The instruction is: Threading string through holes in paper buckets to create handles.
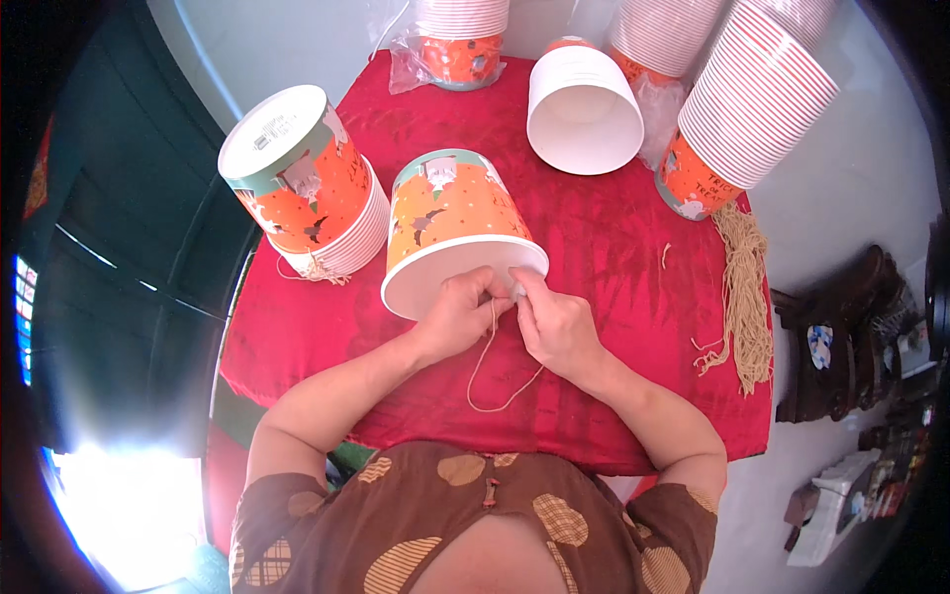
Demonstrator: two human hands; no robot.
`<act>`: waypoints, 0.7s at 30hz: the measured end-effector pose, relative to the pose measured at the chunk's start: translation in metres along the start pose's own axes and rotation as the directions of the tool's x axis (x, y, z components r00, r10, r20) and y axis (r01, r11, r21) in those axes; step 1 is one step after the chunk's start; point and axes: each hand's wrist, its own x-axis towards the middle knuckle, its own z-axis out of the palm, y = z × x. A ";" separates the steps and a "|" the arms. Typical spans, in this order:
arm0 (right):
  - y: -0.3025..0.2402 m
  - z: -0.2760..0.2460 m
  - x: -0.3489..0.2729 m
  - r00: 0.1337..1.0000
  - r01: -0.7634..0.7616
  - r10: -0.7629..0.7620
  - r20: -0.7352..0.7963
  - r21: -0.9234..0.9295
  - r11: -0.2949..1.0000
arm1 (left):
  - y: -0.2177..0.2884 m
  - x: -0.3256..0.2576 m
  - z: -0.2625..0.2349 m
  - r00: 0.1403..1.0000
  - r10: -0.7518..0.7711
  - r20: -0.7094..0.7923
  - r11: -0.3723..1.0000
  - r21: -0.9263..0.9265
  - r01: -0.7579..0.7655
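— Which step is this?

— Stringing, I'd judge: the left hand (457, 315) and right hand (554, 322) pinch a tan string (482, 368) at the rim of the orange paper bucket (455, 228) lying on the red tablecloth (614, 257).

— And next?

— Likely a steady pull through the rim.

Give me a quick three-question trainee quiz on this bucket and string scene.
1. True or false: both hands are at the rim of the tipped bucket.
2. What hangs in a loop below the hands?
A. string
B. ribbon
C. wire
3. Fill in: the string bundle lies at the person's ____ side of the red cloth.

Key: 1 true; 2 A; 3 right.
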 end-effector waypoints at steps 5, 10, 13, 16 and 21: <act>-0.003 0.001 0.002 0.999 -0.003 0.005 0.046 -0.035 0.999 | -0.011 0.001 -0.001 0.998 0.050 0.030 0.997 0.052 -0.052; 0.006 0.003 -0.002 0.997 0.006 -0.002 0.074 -0.048 0.999 | -0.009 -0.002 -0.002 0.995 0.081 0.051 0.987 0.137 -0.087; 0.006 0.004 -0.003 0.999 -0.011 0.014 0.046 -0.058 0.998 | -0.004 -0.005 -0.002 0.995 0.084 0.059 0.990 0.109 -0.090; 0.007 0.003 -0.004 1.000 0.010 -0.009 0.012 -0.026 1.000 | -0.002 -0.008 -0.002 0.991 0.122 0.052 0.986 0.105 -0.127; 0.002 -0.002 -0.004 0.997 -0.066 0.065 0.036 0.019 0.998 | 0.001 -0.009 -0.003 0.994 0.103 0.026 0.991 0.083 -0.105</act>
